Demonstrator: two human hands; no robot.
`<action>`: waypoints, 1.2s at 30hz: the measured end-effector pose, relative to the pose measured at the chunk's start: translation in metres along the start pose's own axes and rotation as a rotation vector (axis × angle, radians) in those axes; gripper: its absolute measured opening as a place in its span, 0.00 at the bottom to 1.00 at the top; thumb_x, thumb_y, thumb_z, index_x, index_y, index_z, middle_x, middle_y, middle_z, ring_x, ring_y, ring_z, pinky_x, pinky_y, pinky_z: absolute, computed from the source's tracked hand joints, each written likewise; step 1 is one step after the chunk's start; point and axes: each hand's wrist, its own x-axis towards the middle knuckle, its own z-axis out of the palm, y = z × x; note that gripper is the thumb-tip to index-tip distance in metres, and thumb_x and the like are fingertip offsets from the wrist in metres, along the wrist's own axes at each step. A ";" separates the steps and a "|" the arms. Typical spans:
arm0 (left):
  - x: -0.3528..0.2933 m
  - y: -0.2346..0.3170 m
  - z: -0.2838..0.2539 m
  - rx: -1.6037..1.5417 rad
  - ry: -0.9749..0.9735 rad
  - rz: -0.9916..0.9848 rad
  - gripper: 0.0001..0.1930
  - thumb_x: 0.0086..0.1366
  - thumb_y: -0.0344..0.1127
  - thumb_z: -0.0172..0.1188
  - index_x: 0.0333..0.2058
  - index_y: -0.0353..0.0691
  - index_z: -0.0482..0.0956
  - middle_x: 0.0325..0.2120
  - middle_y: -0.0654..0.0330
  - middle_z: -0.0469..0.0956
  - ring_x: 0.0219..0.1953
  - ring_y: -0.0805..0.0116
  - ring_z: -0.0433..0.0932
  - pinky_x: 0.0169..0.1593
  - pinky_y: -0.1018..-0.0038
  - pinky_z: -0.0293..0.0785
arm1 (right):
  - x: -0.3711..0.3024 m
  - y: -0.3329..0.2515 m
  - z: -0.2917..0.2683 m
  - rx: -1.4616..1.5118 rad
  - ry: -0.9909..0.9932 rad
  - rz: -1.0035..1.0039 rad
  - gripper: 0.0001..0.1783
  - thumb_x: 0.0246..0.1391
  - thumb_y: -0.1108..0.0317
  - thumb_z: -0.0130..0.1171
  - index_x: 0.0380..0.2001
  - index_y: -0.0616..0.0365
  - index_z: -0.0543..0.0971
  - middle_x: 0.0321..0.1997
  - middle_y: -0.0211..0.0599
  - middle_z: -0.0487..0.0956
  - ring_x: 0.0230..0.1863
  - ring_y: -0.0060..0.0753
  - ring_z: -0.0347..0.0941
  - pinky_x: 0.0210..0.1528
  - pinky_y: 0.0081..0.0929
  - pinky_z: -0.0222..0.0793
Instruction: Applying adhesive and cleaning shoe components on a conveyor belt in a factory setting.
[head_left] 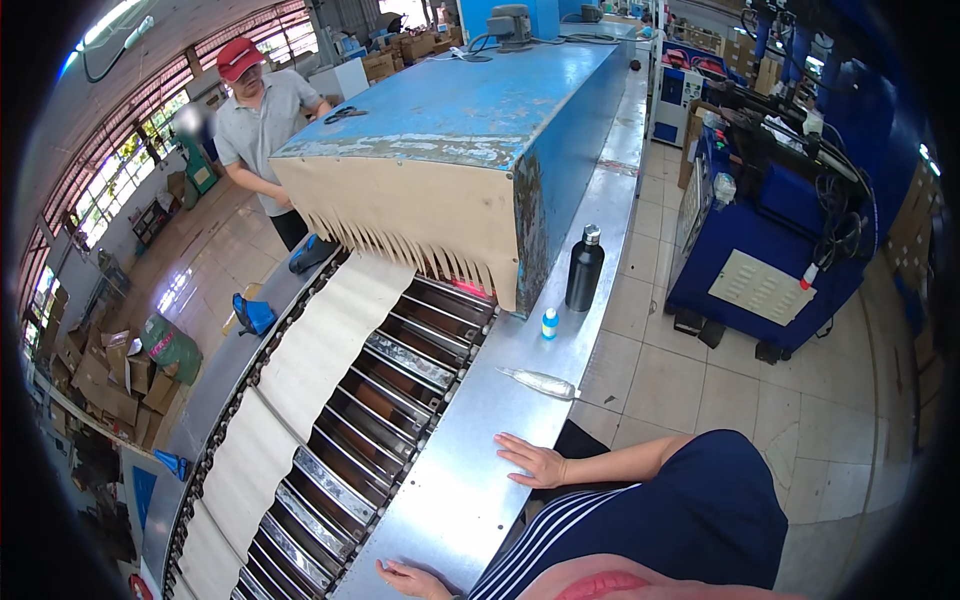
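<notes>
My right hand [532, 461] lies on the bare metal ledge [455, 455] beside the conveyor, fingers stretched out and holding nothing. Closer to the lower edge, my left hand [412, 580] is at the same ledge, its fingers loosely extended and no object in them. A clear, narrow-tipped squeeze bottle [540, 383] lies on its side just beyond my right hand. Farther along stand a small white-and-blue bottle [550, 324] and a tall black flask [585, 270]. Left of the ledge runs a conveyor of metal slats [385, 385] with a long cream cloth strip [300, 365] along its far side.
A blue machine housing [430, 100] with a fringed tan curtain [400, 205] covers the conveyor's far part. Across it stands a person in a red cap [265, 130]. Blue pieces [255, 315] rest on the opposite ledge. A dark blue machine [765, 250] stands right.
</notes>
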 end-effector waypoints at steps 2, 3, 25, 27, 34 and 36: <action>-0.001 -0.001 -0.002 -0.020 -0.003 -0.019 0.22 0.74 0.48 0.47 0.49 0.35 0.80 0.38 0.46 0.84 0.37 0.47 0.83 0.40 0.57 0.79 | 0.002 0.000 0.001 0.002 -0.004 -0.010 0.33 0.61 0.65 0.59 0.65 0.70 0.64 0.76 0.59 0.53 0.77 0.57 0.49 0.74 0.41 0.55; 0.000 0.000 -0.001 -0.028 -0.009 -0.020 0.22 0.74 0.48 0.47 0.49 0.34 0.80 0.39 0.45 0.83 0.37 0.47 0.82 0.41 0.57 0.79 | 0.002 0.000 0.001 0.002 -0.002 -0.005 0.32 0.61 0.65 0.59 0.64 0.71 0.64 0.75 0.59 0.54 0.77 0.57 0.50 0.74 0.41 0.55; 0.003 -0.012 0.005 -0.514 -0.216 -0.207 0.30 0.76 0.53 0.45 0.61 0.30 0.66 0.52 0.37 0.76 0.53 0.41 0.77 0.55 0.56 0.73 | 0.001 0.006 0.003 -0.008 -0.015 0.024 0.32 0.61 0.67 0.59 0.65 0.70 0.65 0.75 0.57 0.55 0.77 0.54 0.52 0.71 0.37 0.60; 0.000 0.000 -0.007 -0.582 -0.226 -0.194 0.30 0.75 0.53 0.47 0.58 0.29 0.70 0.48 0.38 0.79 0.49 0.43 0.80 0.51 0.57 0.76 | -0.004 0.010 0.002 -0.035 -0.008 0.034 0.33 0.60 0.67 0.59 0.65 0.70 0.64 0.76 0.56 0.54 0.77 0.54 0.51 0.70 0.37 0.61; -0.062 0.028 -0.083 -0.434 -0.331 -0.429 0.31 0.71 0.56 0.55 0.59 0.33 0.72 0.52 0.42 0.78 0.54 0.47 0.77 0.60 0.59 0.72 | 0.002 0.008 0.003 -0.016 -0.013 0.035 0.33 0.60 0.68 0.59 0.65 0.68 0.65 0.76 0.54 0.55 0.77 0.53 0.52 0.70 0.37 0.61; -0.070 0.025 -0.081 -0.408 -0.393 -0.444 0.31 0.71 0.56 0.55 0.58 0.32 0.72 0.52 0.41 0.78 0.54 0.47 0.77 0.59 0.59 0.72 | 0.001 0.008 0.003 -0.021 -0.009 0.037 0.32 0.60 0.68 0.59 0.65 0.68 0.65 0.76 0.54 0.55 0.77 0.53 0.52 0.70 0.37 0.62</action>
